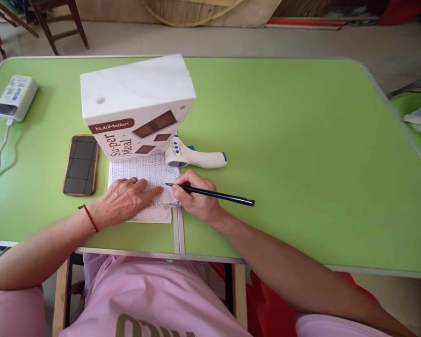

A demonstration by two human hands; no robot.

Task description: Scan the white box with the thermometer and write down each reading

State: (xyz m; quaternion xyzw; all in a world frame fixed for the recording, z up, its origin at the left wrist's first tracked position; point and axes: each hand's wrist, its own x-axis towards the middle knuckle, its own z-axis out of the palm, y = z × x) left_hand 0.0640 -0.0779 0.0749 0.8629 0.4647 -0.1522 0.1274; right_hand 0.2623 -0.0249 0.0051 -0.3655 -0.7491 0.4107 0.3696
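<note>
On the green worktop [301,140], near its front edge, a sheet of paper [143,173] covered in dense handwriting lies flat, its far end tucked under a white box [136,103]. The left hand [126,199] rests palm down on the sheet, fingers spread and holding nothing, pinning the paper. The right hand [194,196] sits just beside the sheet's right edge, its fingers closed around a black pen [210,193]. The pen's long axis runs left to right: the tip points left onto the paper, close to the left fingertips, and the free end sticks out to the right over bare worktop. A white and blue thermometer [196,157] lies just beyond the right hand, touching the box. A phone [81,164] lies left of the sheet, and a small white device [16,97] with a cable sits at the far left corner.
</note>
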